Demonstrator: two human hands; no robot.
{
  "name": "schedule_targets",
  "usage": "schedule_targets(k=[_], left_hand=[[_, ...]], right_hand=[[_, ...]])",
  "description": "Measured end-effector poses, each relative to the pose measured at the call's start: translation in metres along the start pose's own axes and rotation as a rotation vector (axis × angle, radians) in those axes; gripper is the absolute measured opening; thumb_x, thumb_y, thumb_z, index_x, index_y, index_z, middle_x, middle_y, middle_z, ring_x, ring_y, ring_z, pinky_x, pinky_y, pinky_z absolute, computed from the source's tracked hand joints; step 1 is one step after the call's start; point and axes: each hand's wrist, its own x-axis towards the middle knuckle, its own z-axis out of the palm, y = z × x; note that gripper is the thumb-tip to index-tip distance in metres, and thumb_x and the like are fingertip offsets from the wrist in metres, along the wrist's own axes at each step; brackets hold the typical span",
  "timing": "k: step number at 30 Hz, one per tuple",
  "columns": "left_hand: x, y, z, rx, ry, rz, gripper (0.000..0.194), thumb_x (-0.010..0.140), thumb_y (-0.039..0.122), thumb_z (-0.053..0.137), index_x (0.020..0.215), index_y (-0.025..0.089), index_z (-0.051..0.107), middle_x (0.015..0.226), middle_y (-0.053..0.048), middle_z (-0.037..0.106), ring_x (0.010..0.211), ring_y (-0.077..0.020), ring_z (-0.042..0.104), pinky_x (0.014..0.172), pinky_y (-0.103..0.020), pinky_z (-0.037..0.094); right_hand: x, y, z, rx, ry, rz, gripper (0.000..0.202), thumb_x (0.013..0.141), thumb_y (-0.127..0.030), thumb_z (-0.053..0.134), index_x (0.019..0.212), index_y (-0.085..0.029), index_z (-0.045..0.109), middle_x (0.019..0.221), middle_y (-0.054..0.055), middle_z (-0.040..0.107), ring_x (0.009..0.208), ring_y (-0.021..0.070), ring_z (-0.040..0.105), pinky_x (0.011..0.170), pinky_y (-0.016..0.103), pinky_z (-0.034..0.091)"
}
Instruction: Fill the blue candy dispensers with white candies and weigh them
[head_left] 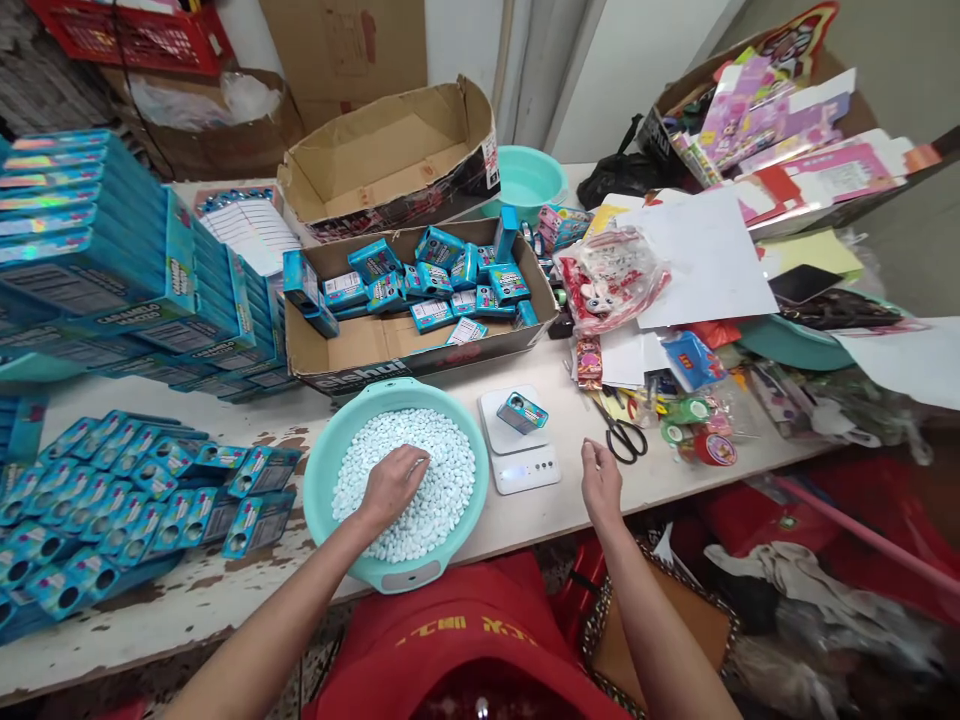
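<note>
While buried in the candies [442, 470], left hand [391, 485] palm-down, fingers curled, grip unclear.

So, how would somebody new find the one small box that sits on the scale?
Start from the round green basin of white pills, where the left hand rests. Directly right of it is a white scale. The small blue box lies alone on its platform, unlike those heaped in the cardboard box behind.
</note>
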Motion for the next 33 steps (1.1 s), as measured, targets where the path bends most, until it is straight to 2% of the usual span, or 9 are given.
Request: schedule_targets(k=[7, 13, 15, 18, 21, 23, 27, 30, 33], left_hand=[[0.018, 0.004, 0.013, -0.09, 0.079, -0.042, 0.024, 0.087, 0.031, 0.041, 0.083, 0.021, 0.063, 0.089, -0.003, 0.068, 0.083, -0.0165, 0.062, 0.073, -0.027, 0.046], [0.018, 0.002, 0.017, -0.091, 0.104, -0.096, 0.022, 0.088, 0.029, 0.043, 0.085, 0.021, 0.063, 0.089, -0.002, 0.067, 0.083, -0.0159, 0.061, 0.074, -0.026, 0.046], [0.014, 0.0, 0.018, -0.004, 0.078, -0.09, 0.022, 0.089, 0.029, 0.043, 0.091, 0.021, 0.063, 0.094, -0.004, 0.067, 0.09, -0.0182, 0.06, 0.079, -0.029, 0.046], [0.007, -0.002, 0.025, 0.171, -0.038, -0.044, 0.023, 0.086, 0.034, 0.05, 0.1, 0.02, 0.061, 0.104, -0.008, 0.064, 0.1, -0.0237, 0.055, 0.086, -0.036, 0.042], [0.0, -0.001, 0.032, 0.179, -0.168, -0.105, 0.018, 0.084, 0.035, 0.053, 0.087, 0.019, 0.061, 0.091, -0.008, 0.063, 0.093, -0.0239, 0.056, 0.083, -0.036, 0.042], [-0.003, -0.001, 0.034, 0.007, -0.142, -0.265, 0.015, 0.081, 0.032, 0.056, 0.074, 0.019, 0.057, 0.075, -0.004, 0.06, 0.083, -0.0208, 0.057, 0.075, -0.031, 0.042], [-0.001, -0.007, 0.021, -0.817, 0.168, -0.687, 0.023, 0.074, 0.037, 0.059, 0.064, 0.019, 0.048, 0.057, 0.003, 0.047, 0.053, -0.0108, 0.048, 0.051, -0.021, 0.035], [0.005, -0.006, 0.0, -1.131, 0.226, -0.781, 0.03, 0.075, 0.046, 0.054, 0.066, 0.019, 0.045, 0.055, 0.004, 0.045, 0.039, -0.0062, 0.037, 0.039, -0.02, 0.026], [0.012, 0.014, -0.025, -1.453, 0.228, -0.819, 0.035, 0.074, 0.047, 0.059, 0.063, 0.018, 0.042, 0.047, 0.007, 0.037, 0.032, -0.0033, 0.027, 0.033, -0.017, 0.017]], right_hand=[[0.0, -0.016, 0.01, 0.037, -0.035, -0.025, 0.059, 0.08, -0.061, 0.04, 0.103, -0.011, 0.063, 0.106, 0.017, 0.062, 0.1, 0.0259, 0.056, 0.089, 0.041, 0.042], [0.005, -0.029, 0.02, 0.088, -0.096, -0.061, 0.057, 0.081, -0.059, 0.041, 0.106, -0.012, 0.062, 0.11, 0.017, 0.061, 0.104, 0.0263, 0.055, 0.089, 0.042, 0.043], [0.006, -0.033, 0.026, 0.112, -0.123, -0.076, 0.056, 0.08, -0.058, 0.044, 0.109, -0.013, 0.06, 0.113, 0.017, 0.06, 0.105, 0.0261, 0.055, 0.088, 0.042, 0.044], [0.008, -0.039, 0.04, 0.156, -0.149, -0.102, 0.063, 0.07, -0.055, 0.06, 0.118, -0.015, 0.054, 0.122, 0.016, 0.055, 0.109, 0.0261, 0.053, 0.088, 0.042, 0.046], [0.012, -0.047, 0.057, 0.188, -0.174, -0.137, 0.069, 0.061, -0.05, 0.07, 0.119, -0.017, 0.053, 0.121, 0.014, 0.056, 0.107, 0.0255, 0.055, 0.088, 0.041, 0.045], [0.015, -0.053, 0.065, 0.182, -0.178, -0.146, 0.059, 0.061, -0.05, 0.07, 0.108, -0.016, 0.059, 0.108, 0.011, 0.062, 0.097, 0.0241, 0.058, 0.086, 0.041, 0.046], [0.012, -0.074, 0.057, 0.166, -0.101, -0.162, 0.048, 0.063, -0.05, 0.069, 0.096, -0.015, 0.062, 0.091, 0.006, 0.064, 0.085, 0.0219, 0.058, 0.082, 0.039, 0.046], [-0.008, -0.099, 0.037, 0.153, -0.11, -0.304, 0.042, 0.069, -0.046, 0.069, 0.099, -0.018, 0.061, 0.089, 0.004, 0.063, 0.082, 0.02, 0.059, 0.078, 0.035, 0.047], [-0.04, -0.124, 0.028, 0.11, -0.287, -0.523, 0.033, 0.075, -0.042, 0.068, 0.099, -0.021, 0.061, 0.09, 0.004, 0.063, 0.084, 0.02, 0.06, 0.076, 0.033, 0.048]])
